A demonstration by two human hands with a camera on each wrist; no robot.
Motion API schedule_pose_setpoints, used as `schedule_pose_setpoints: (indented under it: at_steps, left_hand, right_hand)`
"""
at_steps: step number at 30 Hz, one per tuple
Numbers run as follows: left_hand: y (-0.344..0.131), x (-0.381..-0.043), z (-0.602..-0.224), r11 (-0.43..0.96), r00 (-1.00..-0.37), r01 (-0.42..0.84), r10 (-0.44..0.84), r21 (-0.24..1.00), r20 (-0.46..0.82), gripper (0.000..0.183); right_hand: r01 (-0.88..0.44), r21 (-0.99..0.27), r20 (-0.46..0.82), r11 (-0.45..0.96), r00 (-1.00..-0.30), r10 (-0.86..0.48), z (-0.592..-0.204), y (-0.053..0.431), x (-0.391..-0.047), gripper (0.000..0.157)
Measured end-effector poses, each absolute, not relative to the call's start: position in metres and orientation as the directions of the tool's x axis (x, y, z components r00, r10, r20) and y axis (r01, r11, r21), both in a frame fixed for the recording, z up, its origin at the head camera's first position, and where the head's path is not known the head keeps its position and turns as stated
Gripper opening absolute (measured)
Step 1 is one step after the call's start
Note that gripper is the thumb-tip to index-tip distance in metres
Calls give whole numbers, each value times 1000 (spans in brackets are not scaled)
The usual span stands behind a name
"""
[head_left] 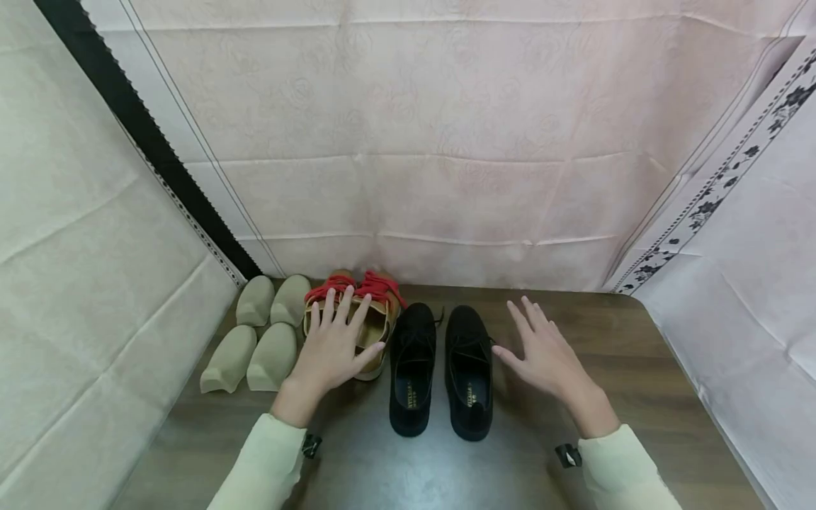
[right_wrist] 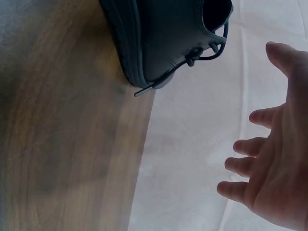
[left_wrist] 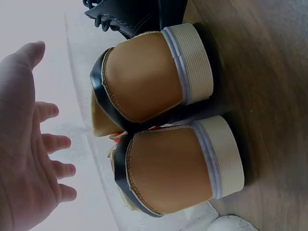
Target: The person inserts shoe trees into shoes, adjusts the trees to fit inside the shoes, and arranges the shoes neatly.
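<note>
My left hand (head_left: 336, 347) hovers with spread fingers over a pair of tan shoes with red laces (head_left: 376, 287). In the left wrist view their brown heels (left_wrist: 166, 168) stand side by side on pale ridged soles, apart from the palm. A pair of black lace-up shoes (head_left: 413, 354) stands between my hands, toes toward the back wall. My right hand (head_left: 542, 350), fingers spread, is held to the right of the right black shoe (head_left: 470, 418). The right wrist view shows that shoe's side and loose lace (right_wrist: 180, 70), away from the fingers. Neither hand holds anything.
Several beige slip-on shoes (head_left: 232, 354) sit in two rows at the far left, beside the left cloth wall (head_left: 95, 283). A pale cloth backdrop (head_left: 446, 198) rises behind the shoes. The wood-grain surface (head_left: 644, 368) extends to the right, up to another cloth wall (head_left: 752, 283).
</note>
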State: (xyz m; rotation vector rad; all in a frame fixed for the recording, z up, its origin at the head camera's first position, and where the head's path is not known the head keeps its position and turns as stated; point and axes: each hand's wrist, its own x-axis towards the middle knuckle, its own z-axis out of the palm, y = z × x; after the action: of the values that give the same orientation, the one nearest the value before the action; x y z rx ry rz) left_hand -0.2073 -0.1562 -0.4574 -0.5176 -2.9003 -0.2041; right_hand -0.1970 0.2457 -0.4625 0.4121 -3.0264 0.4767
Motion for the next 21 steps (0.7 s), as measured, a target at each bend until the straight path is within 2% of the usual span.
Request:
schedule_pose_setpoints:
  at_steps: [9, 16, 21]
  left_hand:
    - [-162, -203, -452, 917, -912, 381, 352, 116, 210, 88]
    - [-169, -200, -452, 913, -908, 389, 357, 123, 220, 87]
    - [-175, -199, -450, 910, -906, 392, 356, 136, 230, 86]
  right_hand:
    - [-270, -382, 84, 884, -963, -258, -463, 239, -192, 92]
    - [-234, -532, 70, 814, -970, -233, -469, 235, -188, 82]
    - [-162, -644, 7, 747, -979, -205, -475, 231, -186, 73]
